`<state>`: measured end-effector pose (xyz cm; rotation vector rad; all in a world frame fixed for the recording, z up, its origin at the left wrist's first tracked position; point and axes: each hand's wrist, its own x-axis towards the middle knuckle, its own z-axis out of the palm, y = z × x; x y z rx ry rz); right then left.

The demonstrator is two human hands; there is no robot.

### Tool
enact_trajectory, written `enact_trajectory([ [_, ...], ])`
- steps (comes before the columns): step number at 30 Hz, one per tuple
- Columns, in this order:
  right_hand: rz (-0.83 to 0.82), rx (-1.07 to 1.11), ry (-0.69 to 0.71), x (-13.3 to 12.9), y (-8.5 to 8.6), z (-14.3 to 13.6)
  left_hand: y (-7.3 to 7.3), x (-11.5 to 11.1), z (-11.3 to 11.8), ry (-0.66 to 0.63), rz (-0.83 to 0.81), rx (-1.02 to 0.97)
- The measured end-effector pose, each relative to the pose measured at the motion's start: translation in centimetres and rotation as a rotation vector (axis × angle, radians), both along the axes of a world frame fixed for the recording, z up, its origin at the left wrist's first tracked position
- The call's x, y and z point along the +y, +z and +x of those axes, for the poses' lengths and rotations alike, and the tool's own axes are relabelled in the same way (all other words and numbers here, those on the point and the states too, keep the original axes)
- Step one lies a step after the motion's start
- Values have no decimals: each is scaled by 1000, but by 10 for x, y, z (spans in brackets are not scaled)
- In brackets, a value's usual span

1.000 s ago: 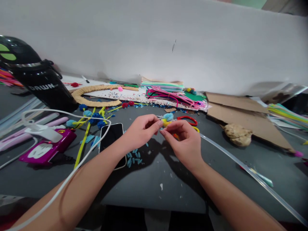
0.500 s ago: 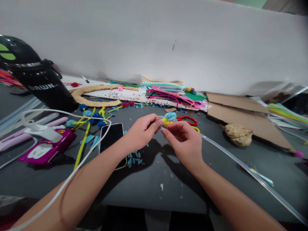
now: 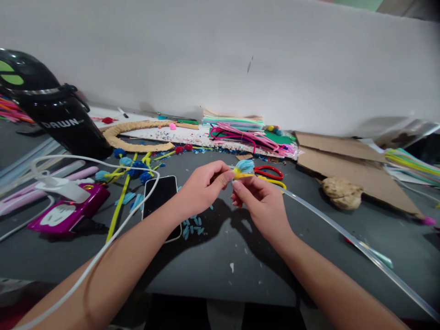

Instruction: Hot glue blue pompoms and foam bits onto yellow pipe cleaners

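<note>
Blue-yellow flower (image 3: 245, 166) is at ctr of frame, L hand (image 3: 206, 185) fingers pinching its base, R hand (image 3: 263, 199) fingers narrow on apparently a tiny blue bit (image 3: 233, 182): prob. a fitting step, next move needing firm L grip & precise R placement.

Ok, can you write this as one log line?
left hand: pinching blue-and-yellow piece | right hand: at its yellow end, grip unclear | nearby: phone, blue scraps
</note>
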<state>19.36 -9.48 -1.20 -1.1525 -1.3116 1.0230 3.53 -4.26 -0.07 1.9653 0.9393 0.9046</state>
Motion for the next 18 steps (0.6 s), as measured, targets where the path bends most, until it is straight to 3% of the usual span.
enact_trajectory([
  [5,17,-53,7,0,-6,1,1,0,-1,7,-3,2],
  [13,236,-418,-40,-4,-1,17,9,7,-14,79,96,117],
  [18,277,-525,-42,-2,0,22,11,9,-19,7,85,204],
])
